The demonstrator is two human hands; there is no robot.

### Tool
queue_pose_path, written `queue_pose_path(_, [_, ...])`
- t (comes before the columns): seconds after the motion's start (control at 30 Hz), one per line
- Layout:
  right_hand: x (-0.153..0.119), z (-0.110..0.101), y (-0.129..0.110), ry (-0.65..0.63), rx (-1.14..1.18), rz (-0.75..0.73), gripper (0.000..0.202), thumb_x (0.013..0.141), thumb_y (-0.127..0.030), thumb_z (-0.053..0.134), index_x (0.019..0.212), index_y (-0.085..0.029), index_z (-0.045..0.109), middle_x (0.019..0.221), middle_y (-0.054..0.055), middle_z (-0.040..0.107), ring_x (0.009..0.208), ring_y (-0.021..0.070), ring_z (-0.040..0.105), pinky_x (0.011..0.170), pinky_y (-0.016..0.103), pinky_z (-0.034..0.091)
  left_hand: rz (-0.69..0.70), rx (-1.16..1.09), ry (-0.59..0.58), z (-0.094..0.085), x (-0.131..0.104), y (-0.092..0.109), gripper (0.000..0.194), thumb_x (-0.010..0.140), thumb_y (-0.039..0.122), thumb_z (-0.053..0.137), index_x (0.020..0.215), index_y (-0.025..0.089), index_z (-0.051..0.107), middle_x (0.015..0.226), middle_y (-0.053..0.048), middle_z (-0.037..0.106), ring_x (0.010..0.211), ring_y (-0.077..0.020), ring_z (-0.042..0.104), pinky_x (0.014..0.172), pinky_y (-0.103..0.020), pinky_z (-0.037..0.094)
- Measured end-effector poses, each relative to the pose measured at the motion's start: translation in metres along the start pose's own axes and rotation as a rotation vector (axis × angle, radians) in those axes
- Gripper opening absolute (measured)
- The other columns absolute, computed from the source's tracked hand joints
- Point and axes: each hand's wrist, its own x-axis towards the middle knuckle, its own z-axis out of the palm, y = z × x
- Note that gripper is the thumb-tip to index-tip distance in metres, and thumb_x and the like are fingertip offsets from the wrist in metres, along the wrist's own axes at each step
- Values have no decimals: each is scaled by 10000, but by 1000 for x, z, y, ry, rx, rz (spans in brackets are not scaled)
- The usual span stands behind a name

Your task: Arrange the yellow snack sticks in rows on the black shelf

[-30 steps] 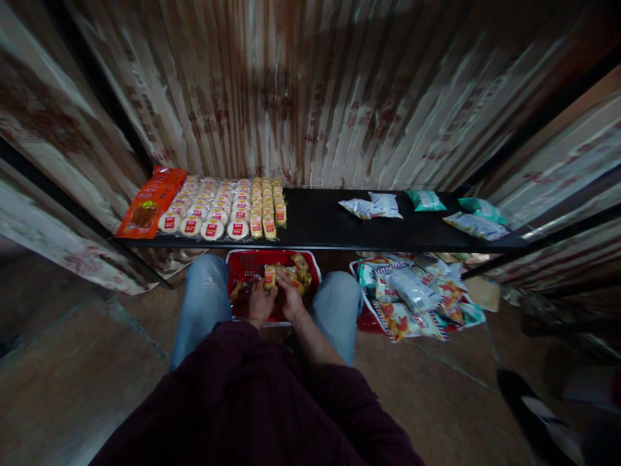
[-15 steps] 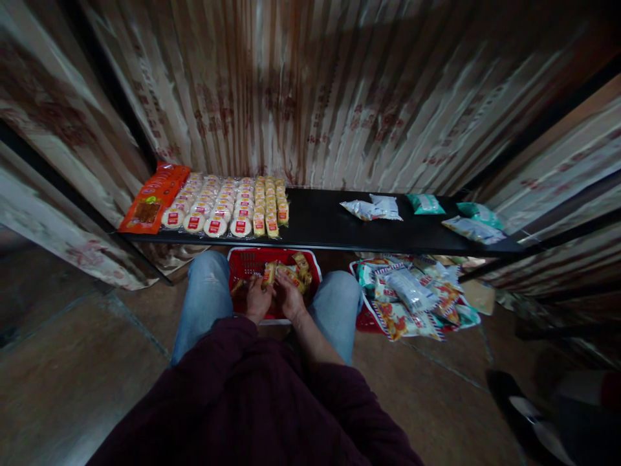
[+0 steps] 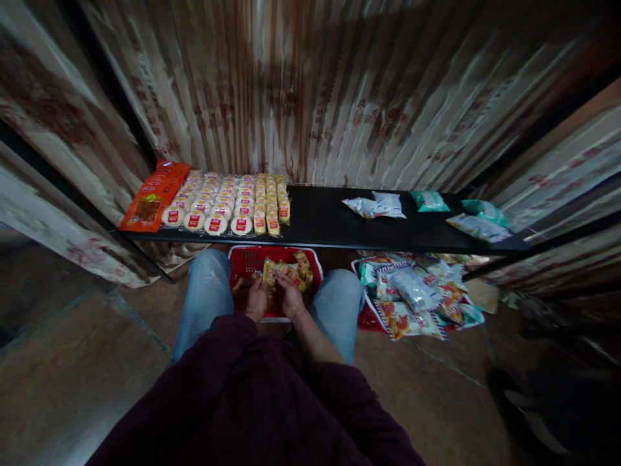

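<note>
Between my knees, above a red basket [image 3: 317, 262] with a white rim, both hands are at one small yellow-wrapped snack cake [image 3: 268, 271]. My left hand [image 3: 257, 299] is closed on its lower left side. My right hand [image 3: 292, 296] has its fingers closed at the right side of the same packet. The cake stands nearly upright, with a plain yellow face showing. More yellow-wrapped snack cakes [image 3: 303, 265] lie loose in the basket, partly covered by my right hand.
A black shelf [image 3: 315, 217] holds rows of round white packaged cakes [image 3: 214, 223], rows of yellow packets [image 3: 272, 223], an orange bag [image 3: 154, 197] and several silver and green bags [image 3: 429, 201]. Right of my knee, another red basket [image 3: 371, 320] overflows with snack bags. A person's shoe [image 3: 528, 421] is at lower right.
The snack cake in my hands has turned, so its red label no longer faces me. My hands stay over the basket. The person's leg at the right has shifted.
</note>
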Motion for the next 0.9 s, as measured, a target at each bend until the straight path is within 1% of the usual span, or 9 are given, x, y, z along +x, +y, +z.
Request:
queue_pose_path(0.1, [1, -1, 2, -5, -15, -13, 282, 598, -194, 678, 877, -235, 701, 860, -14, 741, 885, 180, 659, 775, 285, 502, -8, -40, 29, -1, 2, 1, 221, 833, 217, 514, 1026, 136, 585, 847, -52, 665, 584, -95, 616, 503, -180, 460])
queue_pose_path(0.23, [0, -1, 2, -39, -44, -51, 281, 595, -213, 668, 872, -228, 717, 865, 5, 748, 917, 210, 656, 850, 341, 490, 27, -52, 82, -5, 3, 3, 287, 827, 166, 512, 1112, 192, 529, 931, -24, 642, 599, -65, 602, 538, -173, 491])
queue_pose_path(0.3, [0, -1, 2, -58, -57, -69, 292, 582, -219, 670, 869, -224, 725, 877, 9, 751, 926, 217, 654, 885, 356, 479, 38, -49, 88, -7, 3, 3, 258, 827, 165, 513, 1082, 199, 543, 932, -18, 638, 611, -65, 603, 552, -182, 510])
queue_pose_path(0.37, [0, -2, 2, -62, -74, -78, 308, 569, -225, 676, 871, -225, 730, 886, 7, 752, 923, 216, 654, 907, 359, 468, 39, -47, 86, -8, 2, 4, 192, 837, 188, 512, 1019, 185, 573, 931, -26, 641, 642, -76, 613, 563, -193, 525])
queue_pose_path(0.43, [1, -3, 3, -67, -92, -79, 325, 566, -233, 673, 885, -228, 733, 902, 8, 751, 922, 216, 654, 913, 362, 465, 37, -47, 80, -8, 2, 4, 168, 850, 219, 506, 986, 171, 593, 947, -42, 647, 694, -92, 626, 575, -197, 535])
queue_pose_path(0.5, [1, -4, 5, -74, -112, -89, 340, 568, -232, 659, 900, -235, 733, 920, 7, 748, 932, 213, 651, 913, 363, 464, 34, -42, 64, -8, 1, 4, 188, 853, 248, 516, 994, 164, 607, 951, -51, 654, 724, -103, 633, 584, -200, 539])
queue_pose_path(0.63, [0, -5, 6, -61, -148, -115, 341, 564, -228, 650, 893, -240, 740, 923, -1, 745, 937, 206, 644, 933, 358, 446, 28, -7, 28, -7, -1, 3, 270, 806, 288, 601, 1038, 151, 621, 927, -59, 666, 694, -110, 629, 553, -194, 526])
queue_pose_path(0.77, [-2, -5, 4, -83, -167, -105, 329, 578, -234, 648, 892, -232, 746, 895, 6, 747, 916, 211, 643, 931, 370, 446, 37, 33, 12, -8, -3, 2, 310, 750, 268, 666, 1033, 148, 630, 929, -56, 670, 720, -110, 630, 557, -172, 512])
queue_pose_path(0.9, [-3, -5, 3, -101, -186, -101, 333, 576, -245, 662, 898, -241, 746, 906, 6, 747, 956, 224, 632, 918, 376, 455, 43, 76, 8, -8, -4, 2, 248, 773, 222, 618, 1005, 135, 631, 901, -55, 670, 705, -104, 624, 561, -175, 513])
